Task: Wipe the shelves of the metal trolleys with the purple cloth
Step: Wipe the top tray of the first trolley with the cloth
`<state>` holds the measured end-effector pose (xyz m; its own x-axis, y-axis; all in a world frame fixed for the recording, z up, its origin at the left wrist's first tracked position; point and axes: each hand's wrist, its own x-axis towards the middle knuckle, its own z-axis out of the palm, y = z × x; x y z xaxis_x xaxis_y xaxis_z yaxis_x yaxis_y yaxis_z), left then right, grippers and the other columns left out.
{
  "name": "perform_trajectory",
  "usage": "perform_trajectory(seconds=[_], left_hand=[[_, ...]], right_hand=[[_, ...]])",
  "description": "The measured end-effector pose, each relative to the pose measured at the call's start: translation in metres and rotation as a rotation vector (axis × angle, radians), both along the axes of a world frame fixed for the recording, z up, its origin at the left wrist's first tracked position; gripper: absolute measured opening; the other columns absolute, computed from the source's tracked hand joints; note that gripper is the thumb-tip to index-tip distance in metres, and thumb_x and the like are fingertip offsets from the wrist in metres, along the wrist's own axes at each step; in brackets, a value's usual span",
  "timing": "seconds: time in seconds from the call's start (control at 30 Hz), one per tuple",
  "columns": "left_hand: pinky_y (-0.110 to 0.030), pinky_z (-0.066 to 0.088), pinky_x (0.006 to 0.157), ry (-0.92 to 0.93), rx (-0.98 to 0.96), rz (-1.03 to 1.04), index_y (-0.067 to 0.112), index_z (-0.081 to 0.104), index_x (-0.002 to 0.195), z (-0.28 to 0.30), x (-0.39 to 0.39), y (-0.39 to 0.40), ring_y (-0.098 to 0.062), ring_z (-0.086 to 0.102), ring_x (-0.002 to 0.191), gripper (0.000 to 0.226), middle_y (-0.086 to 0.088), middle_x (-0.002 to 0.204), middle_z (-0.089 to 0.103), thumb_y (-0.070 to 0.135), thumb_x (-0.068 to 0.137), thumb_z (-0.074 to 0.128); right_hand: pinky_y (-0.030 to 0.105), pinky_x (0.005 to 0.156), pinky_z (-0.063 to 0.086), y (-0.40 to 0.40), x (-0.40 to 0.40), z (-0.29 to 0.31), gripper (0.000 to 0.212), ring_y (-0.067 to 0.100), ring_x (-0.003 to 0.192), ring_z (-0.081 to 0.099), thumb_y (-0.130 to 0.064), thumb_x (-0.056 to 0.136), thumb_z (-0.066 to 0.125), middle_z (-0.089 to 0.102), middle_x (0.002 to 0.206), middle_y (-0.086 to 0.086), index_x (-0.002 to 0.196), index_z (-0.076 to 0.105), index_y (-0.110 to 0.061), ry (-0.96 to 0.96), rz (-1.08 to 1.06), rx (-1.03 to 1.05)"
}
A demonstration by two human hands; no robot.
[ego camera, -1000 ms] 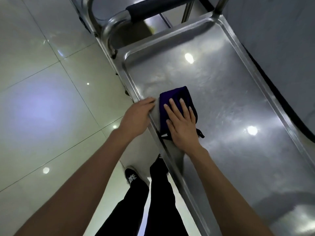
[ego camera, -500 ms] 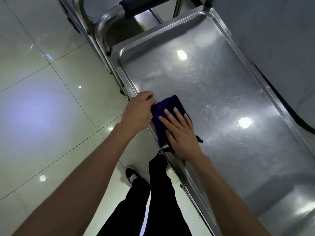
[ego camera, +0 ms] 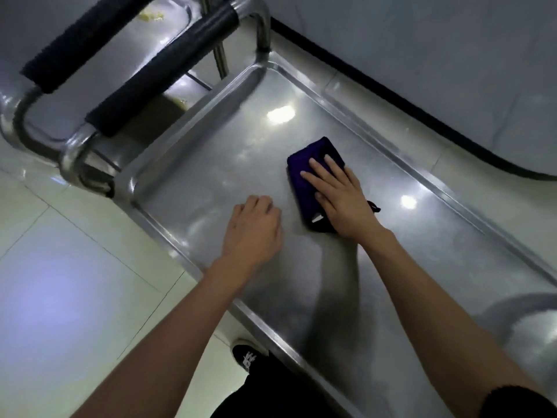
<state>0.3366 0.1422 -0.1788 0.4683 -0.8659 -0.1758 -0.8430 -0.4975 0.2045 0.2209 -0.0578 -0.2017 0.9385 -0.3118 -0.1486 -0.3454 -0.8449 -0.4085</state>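
Purple cloth (ego camera: pixel 313 176) lies folded mid-shelf on the top shelf (ego camera: pixel 229 152), pressed flat under the right hand (ego camera: pixel 340 194); the loosely curled left hand (ego camera: pixel 253 227) holds nothing. Wiping looks underway; a second trolley (ego camera: pixel 90 55) seemingly awaits.

Dim, soft blur, ceiling-light glare

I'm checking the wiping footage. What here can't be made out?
- Head view: part of purple cloth hidden under right hand.
- Left hand fingertips curl under, so contact with the shelf is unclear.
- Shelf's near end cut off by the frame.
- Yellowish bits blurred.
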Motion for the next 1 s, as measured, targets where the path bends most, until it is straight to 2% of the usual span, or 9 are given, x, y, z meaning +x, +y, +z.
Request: perform_trajectory(seconds=[0.07,0.13,0.23,0.37,0.47,0.57,0.8,1.0], left_hand=[[-0.044,0.044,0.081,-0.068,0.004,-0.026,0.012,0.069,0.093,-0.003,0.003,-0.003,-0.03,0.054,0.099,0.035,-0.006,0.103,0.061,0.029,0.09,0.039],[-0.044,0.043,0.078,-0.129,-0.008,-0.065,0.013,0.069,0.087,-0.007,0.005,-0.001,-0.03,0.055,0.094,0.03,-0.006,0.099,0.061,0.028,0.088,0.044],[-0.043,0.041,0.079,-0.139,-0.034,-0.098,0.013,0.07,0.086,-0.01,0.008,0.0,-0.03,0.055,0.092,0.029,-0.005,0.099,0.061,0.028,0.088,0.045],[-0.044,0.041,0.082,-0.099,-0.059,-0.132,0.013,0.07,0.083,-0.006,0.021,-0.016,-0.03,0.055,0.089,0.03,-0.006,0.091,0.06,0.027,0.086,0.044],[-0.044,0.044,0.085,-0.02,-0.098,-0.273,0.014,0.072,0.096,-0.004,0.037,-0.042,-0.031,0.058,0.105,0.032,-0.006,0.109,0.062,0.027,0.088,0.044],[-0.045,0.044,0.094,-0.005,-0.071,-0.443,0.015,0.067,0.116,-0.006,0.051,-0.069,-0.029,0.05,0.125,0.033,-0.007,0.132,0.056,0.025,0.088,0.053],[-0.046,0.04,0.091,-0.037,-0.027,-0.652,0.015,0.062,0.112,-0.008,0.076,-0.086,-0.031,0.047,0.12,0.028,-0.008,0.128,0.052,0.029,0.09,0.054],[-0.052,0.032,0.109,0.009,0.027,-0.847,0.015,0.048,0.134,-0.007,0.058,-0.101,-0.032,0.028,0.143,0.045,-0.012,0.151,0.035,0.034,0.093,0.051]], right_hand=[[0.042,0.125,0.0,-0.025,0.008,-0.001,0.048,0.012,0.155,-0.001,-0.026,0.109,0.035,0.015,0.166,-0.012,0.156,0.031,-0.035,-0.003,-0.031,0.003],[0.042,0.125,-0.001,-0.049,0.015,0.0,0.048,0.012,0.155,-0.001,-0.027,0.109,0.033,0.015,0.167,-0.012,0.156,0.031,-0.036,-0.006,-0.085,0.017],[0.044,0.125,-0.002,-0.071,0.021,0.002,0.048,0.014,0.155,-0.003,-0.028,0.109,0.031,0.014,0.167,-0.01,0.157,0.029,-0.035,0.008,-0.185,0.001],[0.047,0.125,-0.001,-0.061,0.024,0.001,0.049,0.016,0.156,-0.002,-0.027,0.108,0.032,0.014,0.167,-0.01,0.157,0.029,-0.034,0.011,-0.3,-0.019],[0.047,0.125,0.0,-0.047,0.023,-0.002,0.052,0.016,0.156,-0.004,-0.034,0.107,0.03,0.012,0.168,-0.01,0.158,0.026,-0.033,0.02,-0.4,-0.007],[0.048,0.125,-0.003,-0.029,0.019,-0.004,0.056,0.016,0.155,-0.009,-0.046,0.105,0.028,0.006,0.169,-0.009,0.159,0.021,-0.033,0.05,-0.514,-0.004],[0.048,0.124,-0.006,0.059,-0.001,-0.007,0.062,0.018,0.155,-0.012,-0.049,0.104,0.03,0.0,0.169,-0.006,0.161,0.014,-0.033,0.077,-0.93,-0.001],[0.055,0.124,0.002,0.166,-0.03,-0.01,0.062,0.022,0.155,-0.011,-0.049,0.106,0.028,-0.004,0.169,-0.005,0.161,0.008,-0.031,0.087,-1.154,-0.003]])
